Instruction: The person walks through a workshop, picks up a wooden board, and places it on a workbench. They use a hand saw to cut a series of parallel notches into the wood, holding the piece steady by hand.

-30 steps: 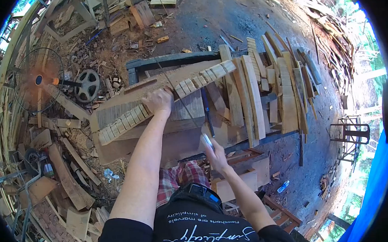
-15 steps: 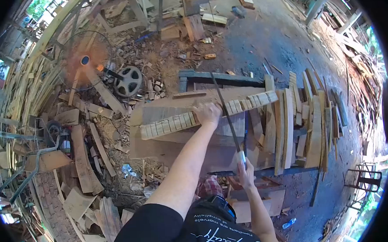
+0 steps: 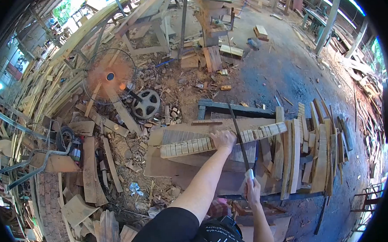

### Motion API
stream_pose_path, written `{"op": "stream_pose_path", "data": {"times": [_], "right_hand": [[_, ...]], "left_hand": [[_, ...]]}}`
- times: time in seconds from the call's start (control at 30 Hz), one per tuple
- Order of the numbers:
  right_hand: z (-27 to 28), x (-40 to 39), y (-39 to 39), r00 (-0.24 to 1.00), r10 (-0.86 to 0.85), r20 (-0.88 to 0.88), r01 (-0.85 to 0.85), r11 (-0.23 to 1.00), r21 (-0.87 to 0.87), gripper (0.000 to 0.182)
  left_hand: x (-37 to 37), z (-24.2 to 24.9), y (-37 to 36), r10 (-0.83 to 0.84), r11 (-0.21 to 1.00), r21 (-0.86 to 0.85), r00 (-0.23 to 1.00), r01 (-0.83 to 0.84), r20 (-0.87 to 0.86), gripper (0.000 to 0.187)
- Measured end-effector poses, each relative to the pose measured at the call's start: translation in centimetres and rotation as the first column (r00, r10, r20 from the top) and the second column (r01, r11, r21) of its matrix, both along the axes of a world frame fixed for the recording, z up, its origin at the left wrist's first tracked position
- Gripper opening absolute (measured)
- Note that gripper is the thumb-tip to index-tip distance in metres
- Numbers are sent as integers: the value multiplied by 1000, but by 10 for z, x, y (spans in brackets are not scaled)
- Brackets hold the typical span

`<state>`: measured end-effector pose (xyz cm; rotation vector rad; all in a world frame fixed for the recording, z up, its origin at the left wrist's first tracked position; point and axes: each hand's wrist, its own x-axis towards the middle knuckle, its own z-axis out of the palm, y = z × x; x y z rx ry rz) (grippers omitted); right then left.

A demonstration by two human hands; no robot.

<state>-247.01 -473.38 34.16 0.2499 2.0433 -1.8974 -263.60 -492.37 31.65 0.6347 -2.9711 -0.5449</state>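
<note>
The left hand (image 3: 223, 140) presses palm-down on a long curved wooden strip (image 3: 191, 145), its fingers wrapped over the top edge, grasping it near the middle. The strip lies across a stack of wide boards (image 3: 178, 163) on a low bench and runs from the lower left up to the right; pencil-like cross lines divide its face into many short segments. One stretch of the strip extends to the left of that hand and a shorter stretch to the right of it, ending near a row of upright slats (image 3: 292, 151).

The right hand (image 3: 252, 189) sits nearer the body, below and slightly to the right of the left one, clenched around the pale handle of a hand saw (image 3: 239, 138). The thin dark blade rises from that grip and crosses the strip just to the right of the left hand, close beside its fingers, with the tip reaching up toward a dark beam (image 3: 235, 108) at the bench's far edge.

Left of the bench, a standing fan (image 3: 109, 76) and a spoked wheel (image 3: 146, 104) rest among offcuts on the dirt floor.
</note>
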Motion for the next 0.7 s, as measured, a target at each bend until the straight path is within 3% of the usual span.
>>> {"op": "stream_pose_path", "data": {"times": [0.23, 0.33, 0.4, 0.43, 0.47, 0.6, 0.67, 0.7], "right_hand": [[-7, 40, 44, 999, 27, 20, -26, 999, -24, 32], [0, 49, 56, 993, 110, -31, -107, 991, 80, 30], [11, 41, 39, 994, 45, 95, -46, 999, 8, 29], [-29, 33, 41, 997, 68, -26, -65, 993, 97, 32], [-36, 27, 34, 997, 70, -21, -68, 993, 92, 32], [-27, 16, 26, 996, 60, -60, -54, 995, 87, 37], [-10, 36, 43, 947, 172, -272, -91, 954, 287, 35], [-1, 45, 51, 947, 172, -273, -90, 953, 289, 35]], "left_hand": [[-1, -3, 4, 85, 993, -82, 995, -89, -48, 33], [-3, -11, 2, 60, 994, -89, 997, -63, -42, 33], [-3, -4, 3, 64, 992, -106, 997, -67, -39, 33], [-2, -1, 3, 59, 991, -117, 998, -63, -35, 33], [-2, -2, 2, 61, 990, -122, 998, -64, -31, 33], [-1, -7, 2, 53, 993, -106, 996, -61, -72, 33], [-3, 3, 1, 55, 993, -100, 995, -63, -81, 34], [-2, 10, 2, 61, 995, -78, 998, -61, -8, 35]]}}
